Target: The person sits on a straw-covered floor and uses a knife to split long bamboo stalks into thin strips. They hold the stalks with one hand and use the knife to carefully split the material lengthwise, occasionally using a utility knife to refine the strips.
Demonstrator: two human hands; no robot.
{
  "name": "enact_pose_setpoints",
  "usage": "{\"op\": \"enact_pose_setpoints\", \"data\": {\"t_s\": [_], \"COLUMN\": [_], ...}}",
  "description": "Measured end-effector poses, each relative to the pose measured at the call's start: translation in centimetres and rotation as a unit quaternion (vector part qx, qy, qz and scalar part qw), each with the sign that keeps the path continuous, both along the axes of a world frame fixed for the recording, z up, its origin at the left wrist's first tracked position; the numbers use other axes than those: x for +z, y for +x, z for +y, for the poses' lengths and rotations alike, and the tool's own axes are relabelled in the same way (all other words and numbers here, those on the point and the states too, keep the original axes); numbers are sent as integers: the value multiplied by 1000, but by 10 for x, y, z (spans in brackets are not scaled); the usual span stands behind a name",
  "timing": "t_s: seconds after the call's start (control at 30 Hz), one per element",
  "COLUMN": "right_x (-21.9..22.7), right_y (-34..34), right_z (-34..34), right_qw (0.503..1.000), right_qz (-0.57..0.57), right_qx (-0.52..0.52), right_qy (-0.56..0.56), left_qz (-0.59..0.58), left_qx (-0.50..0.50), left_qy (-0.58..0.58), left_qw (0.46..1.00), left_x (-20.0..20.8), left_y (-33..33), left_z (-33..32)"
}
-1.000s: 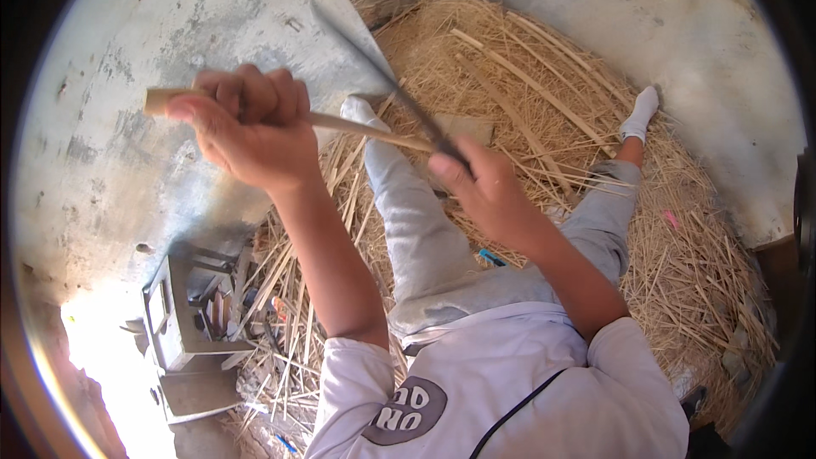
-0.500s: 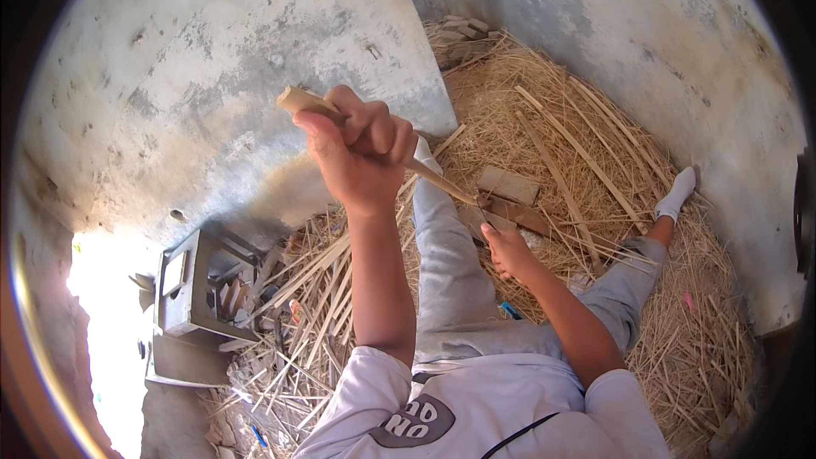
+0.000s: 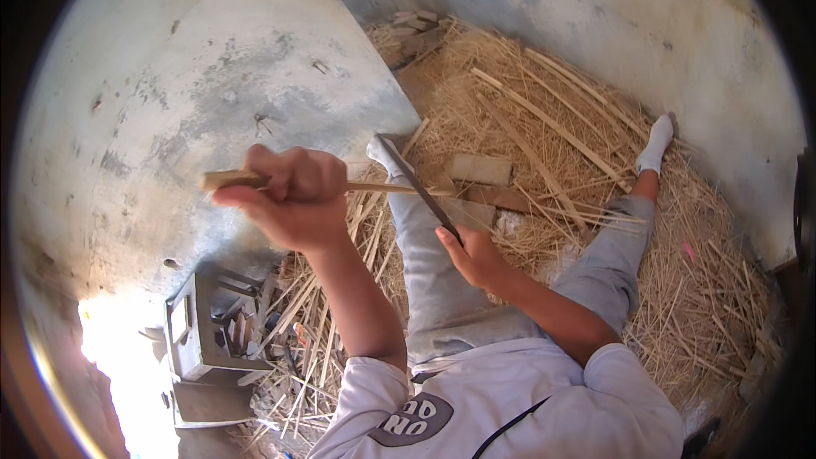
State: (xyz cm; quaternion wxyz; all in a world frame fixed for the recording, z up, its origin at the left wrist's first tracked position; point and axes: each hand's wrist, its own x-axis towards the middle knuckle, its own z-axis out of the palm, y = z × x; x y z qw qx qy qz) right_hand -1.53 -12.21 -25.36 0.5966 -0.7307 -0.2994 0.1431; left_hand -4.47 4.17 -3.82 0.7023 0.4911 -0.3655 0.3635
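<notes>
My left hand [image 3: 289, 195] is raised at the left, its fingers wrapped round a tan wooden stick [image 3: 387, 188]. The stick's thick end pokes out past my thumb, and its thinner length runs right over my left shin. In my right hand [image 3: 473, 259] is a long, dark, narrow blade [image 3: 435, 210], gripped at its lower end. The blade slants up and left toward my left foot and crosses the stick near the stick's right end. Whether the two touch there I cannot tell. The blade's handle is hidden in my fist.
A wooden board piece [image 3: 480, 169] lies between my outstretched legs on straw-like shavings [image 3: 595, 136]. Long split strips [image 3: 535, 110] rest beyond it. At left stand a grey box-like frame [image 3: 191, 327] and a pile of slats [image 3: 297, 365]. Plastered walls [image 3: 221, 76] close in the space.
My left hand has moved left and down, and the stick now lies nearly level. My right hand has shifted left, and the dark blade now shows at full length. The view has turned slightly.
</notes>
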Motion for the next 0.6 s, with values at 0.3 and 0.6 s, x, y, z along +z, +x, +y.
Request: {"op": "enact_pose_setpoints", "data": {"t_s": [0.3,0.6], "right_x": [-255,-215], "right_y": [107,125], "right_z": [-49,-92], "right_qw": [886,926], "right_qz": [36,171], "right_qx": [-165,-262], "right_qy": [-433,-212], "left_qz": [-37,-50], "left_qx": [-109,-91], "left_qy": [42,-171], "left_qw": [992,980], "left_x": [7,-27], "left_y": [-22,-21], "left_z": [23,42]}}
